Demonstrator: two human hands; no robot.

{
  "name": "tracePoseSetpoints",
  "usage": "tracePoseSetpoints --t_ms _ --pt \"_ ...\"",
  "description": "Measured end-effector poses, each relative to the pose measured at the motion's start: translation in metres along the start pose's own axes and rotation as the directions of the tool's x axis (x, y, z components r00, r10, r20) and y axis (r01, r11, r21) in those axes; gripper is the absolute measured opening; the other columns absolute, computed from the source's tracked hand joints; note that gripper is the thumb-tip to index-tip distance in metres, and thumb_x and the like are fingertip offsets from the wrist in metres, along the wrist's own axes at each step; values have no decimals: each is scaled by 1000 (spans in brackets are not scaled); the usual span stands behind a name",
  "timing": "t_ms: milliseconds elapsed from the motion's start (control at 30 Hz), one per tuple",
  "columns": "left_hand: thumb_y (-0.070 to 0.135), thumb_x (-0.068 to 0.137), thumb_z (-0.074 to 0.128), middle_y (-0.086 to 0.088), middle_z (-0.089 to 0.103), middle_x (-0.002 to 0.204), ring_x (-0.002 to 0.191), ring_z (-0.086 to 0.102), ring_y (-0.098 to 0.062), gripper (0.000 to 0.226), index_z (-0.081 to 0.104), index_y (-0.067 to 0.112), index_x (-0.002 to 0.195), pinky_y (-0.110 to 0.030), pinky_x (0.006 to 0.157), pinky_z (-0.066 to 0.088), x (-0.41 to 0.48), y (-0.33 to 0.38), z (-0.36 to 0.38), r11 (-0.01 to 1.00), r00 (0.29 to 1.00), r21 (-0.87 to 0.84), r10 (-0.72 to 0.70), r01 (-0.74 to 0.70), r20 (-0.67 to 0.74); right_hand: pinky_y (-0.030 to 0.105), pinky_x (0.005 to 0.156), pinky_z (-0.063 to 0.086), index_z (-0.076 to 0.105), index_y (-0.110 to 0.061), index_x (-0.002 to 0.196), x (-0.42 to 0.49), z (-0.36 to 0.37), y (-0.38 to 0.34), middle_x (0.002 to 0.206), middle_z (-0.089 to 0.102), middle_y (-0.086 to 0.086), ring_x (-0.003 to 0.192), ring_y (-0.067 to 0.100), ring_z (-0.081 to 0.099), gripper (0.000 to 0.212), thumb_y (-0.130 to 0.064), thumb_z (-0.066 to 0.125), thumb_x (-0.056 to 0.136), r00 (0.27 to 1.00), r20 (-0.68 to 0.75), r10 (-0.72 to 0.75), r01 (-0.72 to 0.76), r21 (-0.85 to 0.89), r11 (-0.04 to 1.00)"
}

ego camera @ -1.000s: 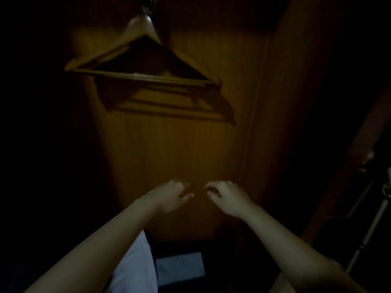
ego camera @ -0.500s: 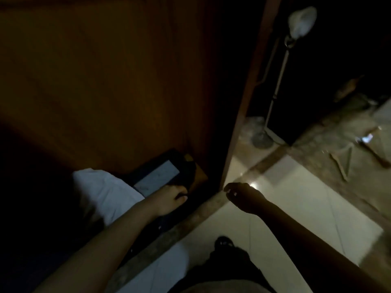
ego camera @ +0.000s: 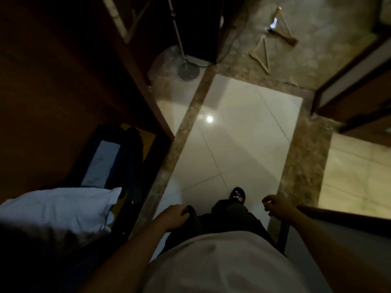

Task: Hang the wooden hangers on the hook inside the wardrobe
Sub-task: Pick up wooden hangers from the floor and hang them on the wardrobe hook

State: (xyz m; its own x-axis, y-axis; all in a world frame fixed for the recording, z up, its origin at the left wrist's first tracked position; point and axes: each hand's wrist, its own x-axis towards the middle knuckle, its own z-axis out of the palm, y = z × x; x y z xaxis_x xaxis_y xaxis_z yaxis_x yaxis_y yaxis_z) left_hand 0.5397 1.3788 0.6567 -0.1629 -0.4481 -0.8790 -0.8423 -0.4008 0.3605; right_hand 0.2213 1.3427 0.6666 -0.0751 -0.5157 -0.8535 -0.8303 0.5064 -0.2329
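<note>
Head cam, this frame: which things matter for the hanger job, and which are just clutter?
Job:
- nearer wooden triangular hanger and farther wooden triangular hanger, both lying on the mottled brown floor
- brown wooden wardrobe
- left hand and right hand, both empty

Lying about:
- white pillow
- dark bag with grey panel
- round grey lamp base
</note>
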Motion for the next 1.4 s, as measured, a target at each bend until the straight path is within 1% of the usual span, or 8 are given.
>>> tracePoseSetpoints --t_ms 233,367,533,667,900,1067,1200,1400 --pt "26 97 41 -17 61 114 94 56 -22 25 57 8 104 -29 77 44 52 82 3 990 998 135 20 -28 65 20 53 38 52 9 123 -9 -33 105 115 58 27 83 27 54 32 -4 42 96 976 -3 220 -210 290 934" --pt "26 97 42 -16 60 116 89 53 -19 28 57 7 111 -25 68 42 85 133 -12 991 1000 132 28 -29 7 12 44 37 55 8 118 2 -57 134 94 55 16 67 17 50 29 -4 40 96 970 12 242 -231 348 909" --pt "25 97 42 -14 59 122 104 55 -22 31 56 8 119 -25 80 40 116 191 -29 994 997 93 67 -63 -47 21 55 42 59 12 110 29 -99 137 91 57 18 64 17 51 26 -1 44 93 972 -59 229 -184 418 890" --pt "24 96 43 -16 60 119 105 56 -26 30 57 7 117 -29 83 43 135 217 -56 997 997 56 51 -48 -57 20 54 42 60 11 111 59 -135 115 93 59 19 71 20 54 28 -5 45 94 982 -12 187 -168 387 907" --pt "23 95 44 -17 62 113 96 58 -25 21 58 10 103 -35 87 48 166 217 -140 997 996 -63 -50 46 -77 40 84 51 59 1 116 145 -228 -3 103 65 23 82 25 61 28 -13 45 95 997 -69 -45 67 370 927" --pt "20 96 44 -16 60 109 98 55 -25 28 58 2 112 -30 83 43 198 227 -223 992 992 -85 -96 89 -77 21 59 44 58 -3 117 195 -313 -89 105 66 18 82 22 61 29 -14 44 95 981 -142 -130 170 328 929" --pt "18 95 46 -15 59 95 90 55 -24 18 57 5 93 -39 83 48 231 246 -294 995 992 -88 -65 56 -107 18 59 42 57 -2 119 223 -370 -131 106 64 17 83 22 60 30 -12 43 95 969 -205 -135 203 356 912" --pt "23 94 46 -18 62 112 101 59 -30 29 61 3 109 -36 89 49 274 303 -372 999 988 21 -38 41 -147 19 60 43 57 -3 119 246 -421 -124 100 62 11 81 19 61 30 -13 43 95 976 -216 -33 129 449 884"
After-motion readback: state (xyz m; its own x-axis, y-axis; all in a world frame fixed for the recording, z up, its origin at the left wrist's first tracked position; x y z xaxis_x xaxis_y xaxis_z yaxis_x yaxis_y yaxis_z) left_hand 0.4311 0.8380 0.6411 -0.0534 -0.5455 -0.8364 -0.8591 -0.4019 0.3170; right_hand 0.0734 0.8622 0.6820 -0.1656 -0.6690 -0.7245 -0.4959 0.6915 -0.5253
